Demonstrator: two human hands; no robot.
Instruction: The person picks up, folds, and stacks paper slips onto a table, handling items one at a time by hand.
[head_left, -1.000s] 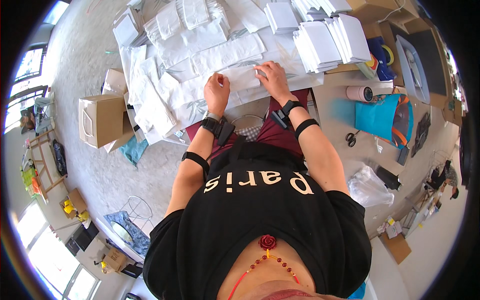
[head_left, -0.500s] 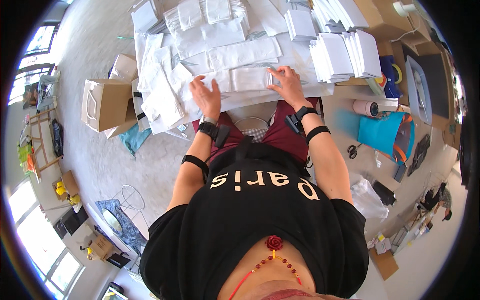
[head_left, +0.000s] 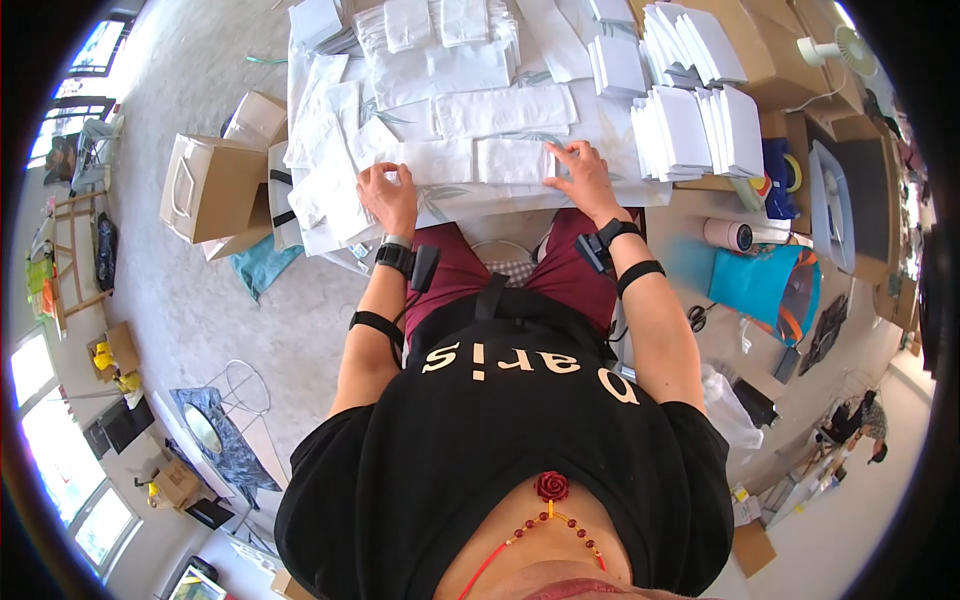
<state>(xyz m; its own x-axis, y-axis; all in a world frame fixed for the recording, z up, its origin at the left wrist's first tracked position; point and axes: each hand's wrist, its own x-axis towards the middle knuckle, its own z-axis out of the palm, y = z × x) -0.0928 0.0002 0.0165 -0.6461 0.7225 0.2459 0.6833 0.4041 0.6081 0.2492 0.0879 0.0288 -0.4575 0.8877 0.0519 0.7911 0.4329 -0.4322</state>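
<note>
A: In the head view, where is the white strip?

B: The white strip [head_left: 430, 163] lies flat along the near edge of the table [head_left: 605, 130], between the two hands. A line crosses it right of its middle, perhaps a fold or a join.

A: And the fingers?

B: On the left hand [head_left: 386, 195] they are bent over the strip's left end, with the thumb near the fingertips. Whether they pinch the edge, I cannot tell. On the right hand [head_left: 585, 180], thumb and forefinger are spread apart at the right end, with the edge of the strip between them.

A: How would it handle?

B: Light and limp, I'd judge. It looks thin and smooth, like plastic film or soft paper, so it may slide on the cloth and crease easily. I wouldn't expect it to break, but a hard tug could wrinkle or tear it.

A: Where would you take hold?

B: At both short ends, with light fingertips near the corners. Held only at the middle, it would probably sag.

A: What lies around it?

B: Another strip [head_left: 505, 110] just beyond it, a pile of flat bags [head_left: 440, 70] farther back, loose bags [head_left: 325, 125] to the left, and folded white stacks [head_left: 670, 135] past the right hand.
</note>
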